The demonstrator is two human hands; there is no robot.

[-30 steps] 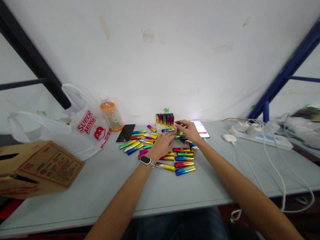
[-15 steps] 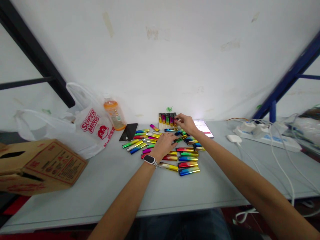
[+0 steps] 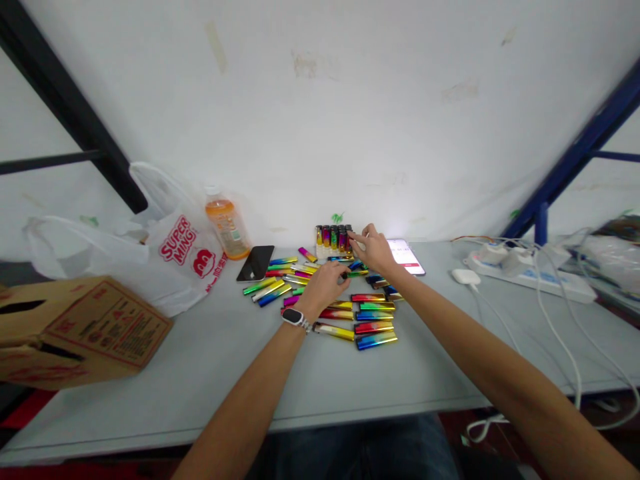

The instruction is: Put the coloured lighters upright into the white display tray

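Upright metallic lighters point(image 3: 334, 237) with dark tops stand packed in a pale tray point(image 3: 323, 253) by the wall. My right hand point(image 3: 374, 251) reaches in from the right, its thumb and forefinger closed at the top of a lighter on the tray's right side; the fingers partly hide that lighter. My left hand point(image 3: 323, 287), with a watch point(image 3: 293, 317) on its wrist, is over the loose lighters. Its fingers pinch the dark end of a lighter point(image 3: 345, 275). Many shiny coloured lighters lie flat around it, among them a blue-and-gold lighter point(image 3: 377, 341) in front.
A dark phone point(image 3: 255, 263) and an orange bottle point(image 3: 227, 223) stand left of the lighters, with a white plastic bag point(image 3: 175, 267) and cardboard box point(image 3: 95, 333) further left. Right are a lit phone point(image 3: 407, 257), a charger point(image 3: 466, 277) and a power strip point(image 3: 545, 273) with cables.
My left hand has drawn slightly back and its fingers have curled around a lighter's dark end. My right hand stays by the upright lighters, its fingers slightly shifted. The view has shifted a little.
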